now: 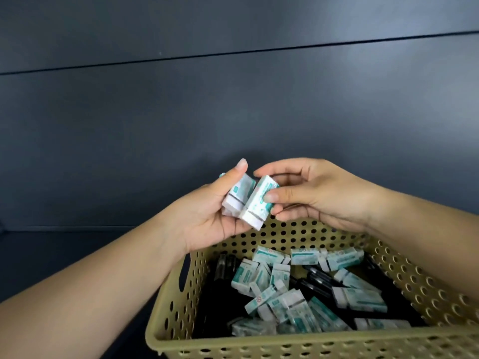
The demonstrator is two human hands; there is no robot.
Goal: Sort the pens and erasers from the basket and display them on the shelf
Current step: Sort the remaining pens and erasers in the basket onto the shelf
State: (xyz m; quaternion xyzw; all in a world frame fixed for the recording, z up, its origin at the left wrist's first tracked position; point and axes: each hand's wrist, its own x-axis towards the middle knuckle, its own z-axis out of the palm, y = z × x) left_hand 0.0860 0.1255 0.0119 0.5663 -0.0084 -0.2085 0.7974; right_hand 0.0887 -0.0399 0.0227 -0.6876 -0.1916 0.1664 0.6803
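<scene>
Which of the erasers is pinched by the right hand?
The eraser pinched by the right hand is the rightmost of those held above the basket; its neighbours sit in the left hand.

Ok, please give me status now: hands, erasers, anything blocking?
Left hand holds erasers; right hand pinches another eraser beside them. Basket below, erasers and black pens inside. Nothing blocking.

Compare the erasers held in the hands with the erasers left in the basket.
The held erasers are up above the basket, gripped between the left hand and the right hand; the basket erasers lie loose. The held ones sit side by side, aligned; the basket ones point every way, jumbled over black pens. All share white bodies with teal-printed sleeves.
</scene>
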